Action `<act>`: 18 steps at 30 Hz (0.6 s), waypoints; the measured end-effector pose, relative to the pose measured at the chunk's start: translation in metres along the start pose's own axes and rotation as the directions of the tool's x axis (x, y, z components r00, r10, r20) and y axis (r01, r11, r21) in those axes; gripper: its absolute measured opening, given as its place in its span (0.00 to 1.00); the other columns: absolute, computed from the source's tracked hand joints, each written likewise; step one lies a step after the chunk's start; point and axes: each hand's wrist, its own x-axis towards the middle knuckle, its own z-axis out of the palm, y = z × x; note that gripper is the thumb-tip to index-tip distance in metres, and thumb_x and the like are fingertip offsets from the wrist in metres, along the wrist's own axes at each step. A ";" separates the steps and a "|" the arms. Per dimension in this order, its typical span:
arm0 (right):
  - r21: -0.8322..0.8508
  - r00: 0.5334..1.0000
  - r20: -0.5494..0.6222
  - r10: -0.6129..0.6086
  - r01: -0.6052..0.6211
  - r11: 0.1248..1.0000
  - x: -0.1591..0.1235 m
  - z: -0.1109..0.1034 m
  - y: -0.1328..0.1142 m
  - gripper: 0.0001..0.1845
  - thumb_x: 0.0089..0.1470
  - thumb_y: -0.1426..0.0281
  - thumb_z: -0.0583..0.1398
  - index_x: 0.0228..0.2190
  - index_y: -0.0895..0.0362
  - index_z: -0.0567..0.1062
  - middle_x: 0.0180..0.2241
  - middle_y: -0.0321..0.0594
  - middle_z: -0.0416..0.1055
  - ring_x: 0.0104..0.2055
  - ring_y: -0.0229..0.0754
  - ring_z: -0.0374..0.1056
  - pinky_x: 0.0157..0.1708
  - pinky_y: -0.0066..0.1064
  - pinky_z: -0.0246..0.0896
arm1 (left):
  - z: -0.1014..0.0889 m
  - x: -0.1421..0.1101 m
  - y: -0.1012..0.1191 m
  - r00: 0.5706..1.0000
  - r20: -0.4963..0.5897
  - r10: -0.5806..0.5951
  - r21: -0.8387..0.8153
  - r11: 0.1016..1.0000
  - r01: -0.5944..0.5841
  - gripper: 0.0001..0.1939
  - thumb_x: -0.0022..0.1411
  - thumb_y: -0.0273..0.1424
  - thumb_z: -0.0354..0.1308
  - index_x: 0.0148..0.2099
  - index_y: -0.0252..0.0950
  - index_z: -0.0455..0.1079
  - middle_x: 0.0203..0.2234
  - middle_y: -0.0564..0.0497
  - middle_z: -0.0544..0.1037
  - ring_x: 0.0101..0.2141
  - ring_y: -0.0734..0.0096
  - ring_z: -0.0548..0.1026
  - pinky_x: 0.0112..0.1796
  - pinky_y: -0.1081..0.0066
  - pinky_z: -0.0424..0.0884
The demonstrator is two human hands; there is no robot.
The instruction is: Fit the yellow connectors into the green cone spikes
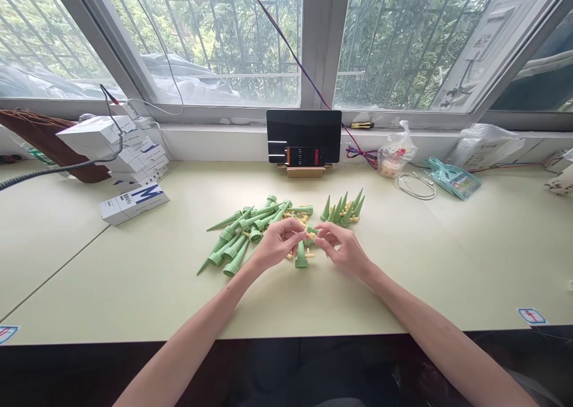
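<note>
Head view: both hands meet over the counter (pixel 412 240), on the near side of the phone (pixel 306 156), the landmark here. Between their fingertips is a small yellow piece (pixel 311 236), almost straight toward the person from the phone. It looks to lie crosswise, its long axis running roughly from one hand to the other, though it is too small to be sure. The left hand (pixel 278 244) has its grip pinched nearly closed on the left end. The right hand (pixel 344 250) comes in opposite, finger and thumb curled and close together; whether that grip has hold of the piece, I cannot tell. Neither hand looks clearly nearer to it.

Just below the fingertips, a green cone (pixel 301 258) lines up with the phone, wide end toward the person. Loose green cones (pixel 233 249) lie near side and left of the phone; upright green cones (pixel 347 213) stand near side and right.
</note>
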 end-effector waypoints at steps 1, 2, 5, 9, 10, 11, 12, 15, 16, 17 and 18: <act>-0.009 1.000 0.001 -0.009 0.009 1.000 0.000 0.000 0.000 0.17 0.62 0.58 0.58 0.46 0.56 0.72 0.32 0.39 0.72 0.23 0.36 0.63 0.25 0.30 0.63 | 0.000 0.000 -0.001 1.000 0.005 0.002 -0.004 1.000 -0.002 0.13 0.61 0.40 0.62 0.35 0.35 0.71 0.22 0.54 0.72 0.18 0.77 0.70 0.17 0.77 0.63; -0.017 1.000 0.003 -0.018 0.018 1.000 0.000 0.001 0.000 0.16 0.62 0.58 0.58 0.45 0.56 0.72 0.32 0.39 0.72 0.23 0.36 0.63 0.25 0.30 0.63 | 0.001 0.000 -0.002 1.000 0.010 0.002 -0.009 1.000 -0.002 0.13 0.61 0.40 0.62 0.35 0.35 0.71 0.21 0.54 0.72 0.18 0.77 0.70 0.17 0.77 0.63; -0.036 0.999 0.006 -0.038 0.038 0.999 0.001 0.001 0.001 0.13 0.62 0.59 0.57 0.40 0.56 0.73 0.31 0.39 0.71 0.23 0.36 0.61 0.25 0.30 0.62 | 0.002 0.000 -0.005 1.000 0.018 0.000 -0.014 1.000 0.001 0.13 0.61 0.40 0.62 0.35 0.34 0.72 0.21 0.54 0.71 0.18 0.78 0.70 0.17 0.77 0.63; -0.046 0.999 0.005 -0.036 0.036 0.998 0.001 0.000 0.000 0.14 0.64 0.59 0.55 0.35 0.56 0.73 0.28 0.39 0.69 0.23 0.37 0.61 0.25 0.30 0.60 | 0.004 0.000 -0.005 1.000 0.018 0.008 0.006 1.000 -0.008 0.14 0.63 0.41 0.60 0.36 0.33 0.72 0.23 0.53 0.72 0.18 0.79 0.69 0.17 0.78 0.62; -0.046 0.999 0.003 -0.032 0.032 0.998 0.002 0.000 -0.001 0.15 0.64 0.59 0.55 0.34 0.56 0.72 0.28 0.38 0.69 0.23 0.37 0.61 0.25 0.30 0.60 | 0.004 0.000 -0.005 1.000 0.013 0.009 0.014 1.000 -0.009 0.14 0.64 0.41 0.59 0.36 0.33 0.72 0.23 0.52 0.72 0.18 0.79 0.69 0.17 0.78 0.62; -0.046 1.000 0.000 -0.029 0.029 0.999 0.002 0.000 -0.001 0.15 0.65 0.59 0.54 0.34 0.56 0.72 0.27 0.38 0.69 0.23 0.37 0.60 0.25 0.30 0.60 | 0.004 0.000 -0.005 1.000 0.003 0.011 0.022 1.000 -0.011 0.15 0.65 0.41 0.57 0.36 0.33 0.72 0.24 0.52 0.73 0.18 0.80 0.68 0.17 0.78 0.61; -0.046 1.000 -0.003 -0.026 0.026 0.999 0.002 0.000 -0.001 0.16 0.65 0.59 0.54 0.33 0.56 0.72 0.27 0.38 0.68 0.23 0.37 0.60 0.25 0.30 0.59 | 0.004 0.000 -0.005 1.000 -0.008 0.014 0.029 0.999 -0.014 0.15 0.66 0.41 0.56 0.36 0.33 0.71 0.24 0.52 0.73 0.17 0.80 0.67 0.17 0.78 0.61; -0.046 1.000 -0.007 -0.020 0.020 0.999 0.002 0.000 0.000 0.16 0.65 0.59 0.53 0.32 0.57 0.72 0.26 0.37 0.68 0.23 0.36 0.60 0.25 0.29 0.58 | 0.004 0.000 -0.006 0.999 -0.027 0.033 0.053 0.998 -0.032 0.15 0.67 0.41 0.55 0.35 0.34 0.71 0.26 0.52 0.72 0.18 0.81 0.64 0.17 0.78 0.61; -0.045 1.000 -0.007 -0.020 0.019 0.999 0.002 0.000 0.000 0.16 0.65 0.59 0.53 0.32 0.57 0.72 0.26 0.37 0.67 0.23 0.36 0.60 0.25 0.29 0.58 | 0.004 0.000 -0.007 0.999 -0.023 0.039 0.065 0.997 -0.038 0.15 0.67 0.41 0.55 0.36 0.34 0.71 0.26 0.52 0.72 0.18 0.81 0.64 0.18 0.78 0.61; -0.045 1.000 -0.006 -0.020 0.019 0.999 0.002 0.000 0.000 0.17 0.65 0.59 0.53 0.32 0.57 0.72 0.26 0.37 0.67 0.23 0.36 0.60 0.25 0.29 0.58 | 0.005 0.000 -0.008 0.999 -0.014 0.042 0.080 0.996 -0.041 0.14 0.67 0.41 0.55 0.37 0.35 0.71 0.27 0.52 0.72 0.19 0.81 0.64 0.18 0.78 0.61; -0.046 1.000 -0.005 -0.020 0.020 0.999 0.002 0.000 0.000 0.17 0.65 0.59 0.53 0.32 0.57 0.72 0.25 0.37 0.67 0.23 0.36 0.59 0.25 0.29 0.58 | 0.005 0.000 -0.009 0.999 -0.004 0.044 0.097 0.994 -0.043 0.14 0.66 0.41 0.56 0.38 0.35 0.71 0.28 0.52 0.73 0.19 0.81 0.64 0.18 0.78 0.62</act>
